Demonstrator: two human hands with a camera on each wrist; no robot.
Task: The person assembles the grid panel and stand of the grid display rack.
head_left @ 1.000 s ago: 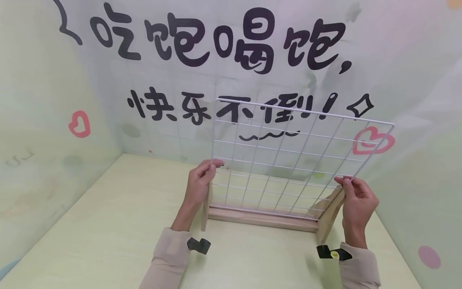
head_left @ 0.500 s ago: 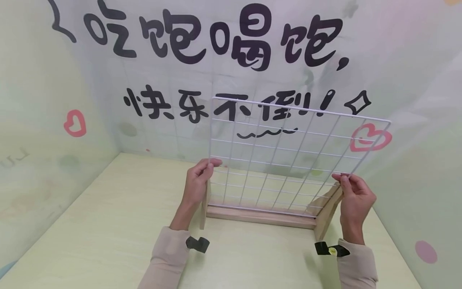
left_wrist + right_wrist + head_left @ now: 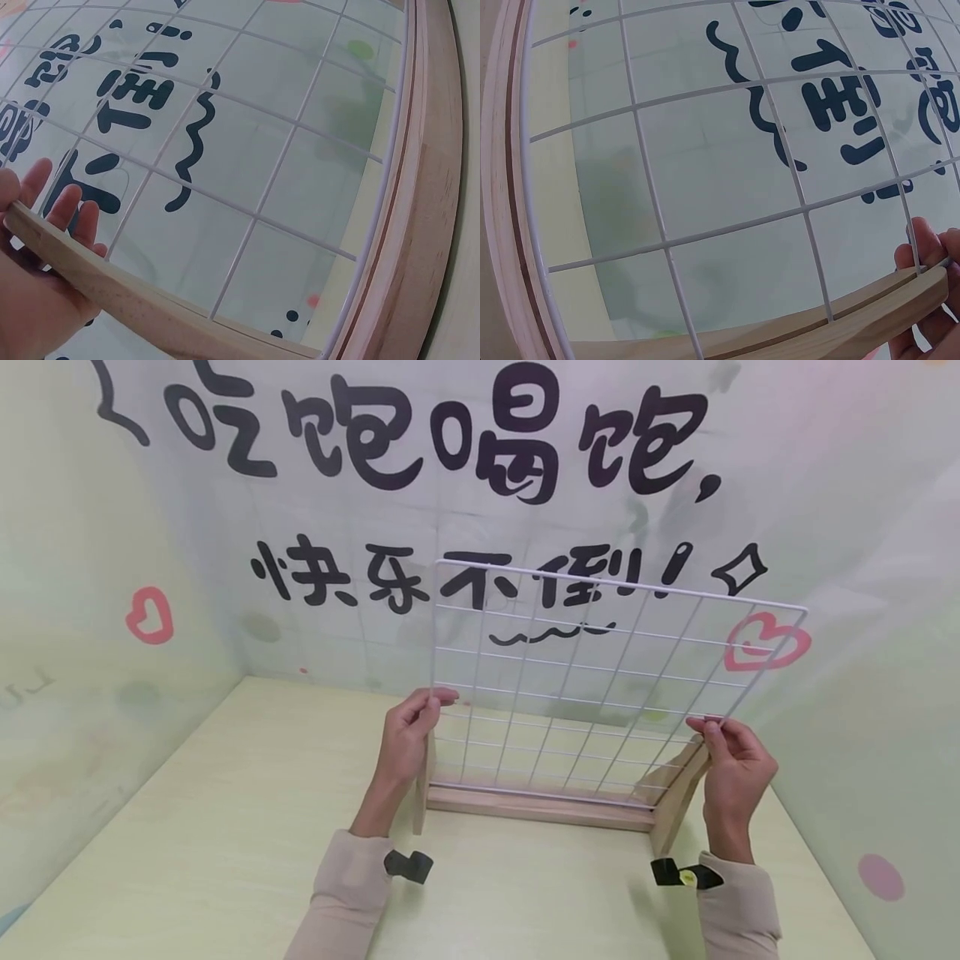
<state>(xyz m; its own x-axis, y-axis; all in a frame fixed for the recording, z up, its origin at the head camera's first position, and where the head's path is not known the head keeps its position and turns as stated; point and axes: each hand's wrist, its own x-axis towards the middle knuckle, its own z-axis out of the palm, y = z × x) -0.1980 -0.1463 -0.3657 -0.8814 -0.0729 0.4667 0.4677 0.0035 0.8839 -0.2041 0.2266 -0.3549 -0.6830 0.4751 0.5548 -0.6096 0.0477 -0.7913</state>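
A white wire grid panel (image 3: 622, 583) stands tilted back in a wooden stand. Its lower edge runs along the stand's grooved bottom bar (image 3: 540, 812); how deep it sits in the groove I cannot tell. My left hand (image 3: 405, 739) pinches the panel's left edge just above the left wooden side piece (image 3: 422, 789). On the other side my right hand (image 3: 738, 768) pinches the right edge at the top of the right side piece (image 3: 678, 797). In the right wrist view a groove also runs along that side piece (image 3: 885, 315), with the fingers around its end.
The stand rests on a pale wooden tabletop (image 3: 225, 827). Behind it rises a printed backdrop (image 3: 360, 510) with black lettering, and similar sheets hang at the left and right. Dark straps with camera mounts (image 3: 408, 866) sit at both sleeves.
The whole head view has shifted slightly, carrying everything a little left and up. Both hands keep their hold at the same places, and the panel has not visibly moved against the stand.
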